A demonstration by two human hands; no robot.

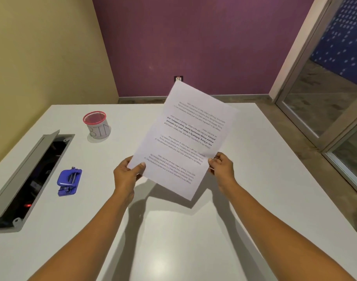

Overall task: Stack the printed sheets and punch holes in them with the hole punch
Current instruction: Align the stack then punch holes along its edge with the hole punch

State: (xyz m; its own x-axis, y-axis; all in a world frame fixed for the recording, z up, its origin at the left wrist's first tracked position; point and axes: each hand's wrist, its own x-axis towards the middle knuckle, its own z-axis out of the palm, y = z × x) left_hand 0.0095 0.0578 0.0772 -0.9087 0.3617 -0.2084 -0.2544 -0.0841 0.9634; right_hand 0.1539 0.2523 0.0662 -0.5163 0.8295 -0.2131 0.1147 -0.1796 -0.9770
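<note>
White printed sheets (185, 136) are held up off the white table (173, 230), tilted, with the text upside down to me. My left hand (125, 175) pinches their near left corner, thumb on top. My right hand (223, 168) grips the right edge near the bottom. I cannot tell how many sheets are in the bundle. A blue hole punch (69, 181) lies on the table to the left, apart from both hands.
A red mesh cup (96, 125) with a paper label reading "BIN" stands at the back left. An open grey cable hatch (25, 179) is set into the table's left side. A glass door (325, 110) is at the right.
</note>
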